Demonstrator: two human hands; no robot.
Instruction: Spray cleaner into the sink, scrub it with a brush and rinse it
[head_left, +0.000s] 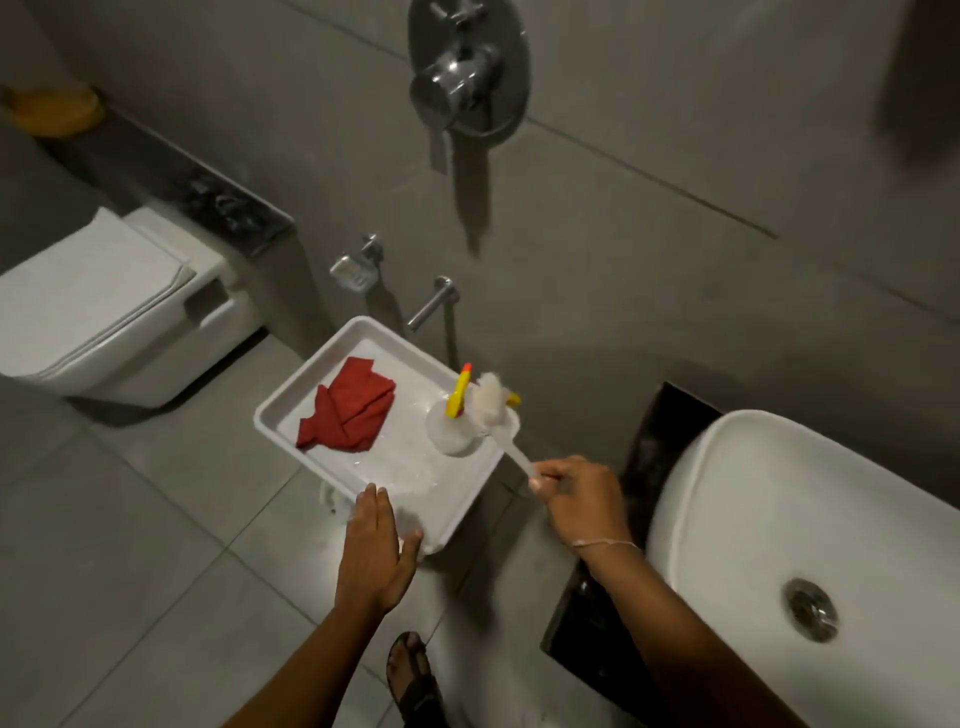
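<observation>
Slanting from lower right to upper left, the brush (500, 418) runs its long axis up from the right hand (576, 496), whose fingers are clamped on the handle's lower end, bristle head pointing away over the tray (363, 332) beside the spray bottle (454, 421). A red cloth (349, 410) lies in the tray. Fingers together and flat, the left hand (376, 551) rests on the tray's near corner. To the right sits the sink (810, 509).

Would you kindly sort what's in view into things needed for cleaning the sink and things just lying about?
For the job: sink, brush in right hand, spray bottle, tray under left hand.
Lying about: red cloth, toilet, wall tap.
</observation>
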